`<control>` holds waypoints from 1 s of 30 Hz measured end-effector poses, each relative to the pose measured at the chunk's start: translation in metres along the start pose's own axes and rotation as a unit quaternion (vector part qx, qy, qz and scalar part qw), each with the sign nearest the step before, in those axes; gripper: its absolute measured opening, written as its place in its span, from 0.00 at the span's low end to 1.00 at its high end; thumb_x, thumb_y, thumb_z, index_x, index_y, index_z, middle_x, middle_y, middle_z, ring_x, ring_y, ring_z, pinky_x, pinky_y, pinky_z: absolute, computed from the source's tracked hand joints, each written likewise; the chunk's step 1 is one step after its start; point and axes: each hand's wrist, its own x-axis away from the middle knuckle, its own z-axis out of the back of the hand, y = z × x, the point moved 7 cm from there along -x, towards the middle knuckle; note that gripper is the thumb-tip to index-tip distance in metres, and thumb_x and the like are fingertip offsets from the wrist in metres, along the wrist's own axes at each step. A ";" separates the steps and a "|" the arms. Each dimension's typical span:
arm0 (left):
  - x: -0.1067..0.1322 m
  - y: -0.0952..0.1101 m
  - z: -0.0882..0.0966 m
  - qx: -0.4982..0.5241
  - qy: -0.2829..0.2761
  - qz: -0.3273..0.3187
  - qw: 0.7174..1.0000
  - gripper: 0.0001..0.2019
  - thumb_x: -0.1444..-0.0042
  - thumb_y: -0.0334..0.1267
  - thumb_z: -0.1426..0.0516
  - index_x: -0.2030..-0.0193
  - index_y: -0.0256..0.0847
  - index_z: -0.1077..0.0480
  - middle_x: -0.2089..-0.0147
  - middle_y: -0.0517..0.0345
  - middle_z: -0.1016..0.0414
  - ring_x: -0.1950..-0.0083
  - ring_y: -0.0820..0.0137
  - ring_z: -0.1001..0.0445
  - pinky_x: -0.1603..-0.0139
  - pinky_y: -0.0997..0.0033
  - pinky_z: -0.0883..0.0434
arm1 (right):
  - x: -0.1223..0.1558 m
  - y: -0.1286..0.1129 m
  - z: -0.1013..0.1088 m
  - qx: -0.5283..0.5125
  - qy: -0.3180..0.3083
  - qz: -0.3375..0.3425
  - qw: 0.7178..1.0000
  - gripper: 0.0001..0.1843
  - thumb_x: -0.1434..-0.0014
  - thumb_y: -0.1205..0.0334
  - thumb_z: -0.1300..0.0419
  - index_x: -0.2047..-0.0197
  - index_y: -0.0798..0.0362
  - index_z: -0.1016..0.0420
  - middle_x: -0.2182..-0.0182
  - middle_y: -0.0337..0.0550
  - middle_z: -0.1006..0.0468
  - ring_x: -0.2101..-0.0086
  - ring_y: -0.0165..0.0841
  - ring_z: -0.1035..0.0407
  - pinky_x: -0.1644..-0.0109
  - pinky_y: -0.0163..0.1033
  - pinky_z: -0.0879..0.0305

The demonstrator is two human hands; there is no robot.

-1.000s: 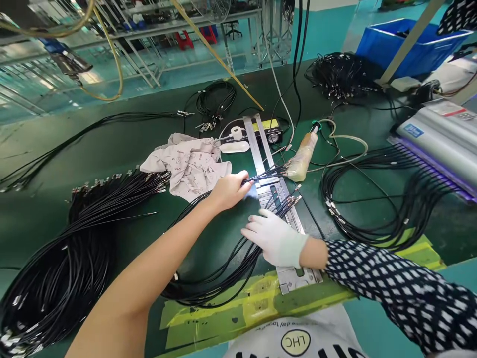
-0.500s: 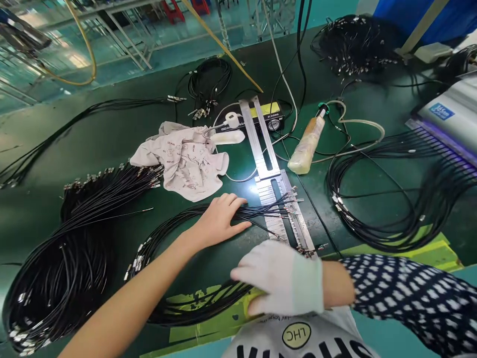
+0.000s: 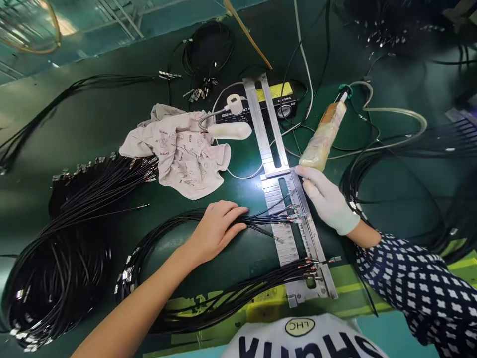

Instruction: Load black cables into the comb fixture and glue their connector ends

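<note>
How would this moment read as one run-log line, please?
left hand: on black cable bundle | gloved right hand: at slotted metal fixture

Right hand (image 3: 330, 203) moved up, now just beside wrapped bottle (image 3: 322, 139).

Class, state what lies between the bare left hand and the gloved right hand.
The head view shows a slotted metal fixture between the left hand and the right hand, with black cable ends lying across it.

Single head-worn view, looking forward and steeply down onto the bench (image 3: 100, 124) at near range; metal gauge (image 3: 285, 248) just off centre toward 3 o'clock, wearer's shirt (image 3: 276, 330) at 5.
</note>
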 end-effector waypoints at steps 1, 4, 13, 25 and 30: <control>-0.003 0.003 -0.001 0.010 0.007 -0.009 1.000 0.18 0.29 0.46 0.48 0.36 0.45 0.34 0.43 0.49 0.27 0.43 0.62 0.30 0.42 0.57 0.35 | -0.001 0.000 -0.001 0.009 -0.005 -0.001 1.000 0.22 0.24 0.55 0.52 0.32 0.48 0.34 0.34 0.46 0.31 0.35 0.38 0.37 0.26 0.51 0.43; -0.015 0.012 -0.009 0.019 0.010 -0.037 0.999 0.23 0.33 0.50 0.42 0.35 0.44 0.35 0.42 0.47 0.27 0.42 0.59 0.30 0.43 0.56 0.33 | -0.005 0.000 -0.003 0.031 -0.023 0.000 0.999 0.22 0.25 0.55 0.52 0.32 0.47 0.35 0.35 0.46 0.31 0.35 0.39 0.37 0.27 0.53 0.42; 0.007 0.041 -0.013 0.042 0.048 -0.201 0.978 0.19 0.37 0.35 0.40 0.40 0.41 0.33 0.53 0.50 0.22 0.52 0.63 0.27 0.50 0.58 0.30 | -0.008 0.002 -0.006 0.062 -0.043 0.004 0.997 0.23 0.26 0.56 0.49 0.31 0.48 0.37 0.34 0.48 0.32 0.35 0.42 0.38 0.29 0.56 0.40; -0.038 0.031 -0.006 0.202 -0.009 -0.001 0.979 0.06 0.33 0.37 0.44 0.52 0.44 0.28 0.53 0.53 0.24 0.51 0.64 0.28 0.48 0.61 0.29 | -0.012 0.002 -0.006 0.078 -0.040 0.008 0.996 0.23 0.27 0.56 0.49 0.31 0.48 0.36 0.34 0.48 0.32 0.35 0.43 0.37 0.29 0.57 0.38; -0.049 0.008 -0.027 0.298 -0.040 0.097 0.949 0.03 0.37 0.37 0.39 0.60 0.42 0.27 0.61 0.57 0.27 0.58 0.69 0.30 0.56 0.67 0.30 | -0.012 0.003 -0.006 0.073 -0.037 0.008 0.997 0.23 0.27 0.56 0.49 0.32 0.49 0.36 0.35 0.48 0.31 0.35 0.42 0.37 0.30 0.55 0.37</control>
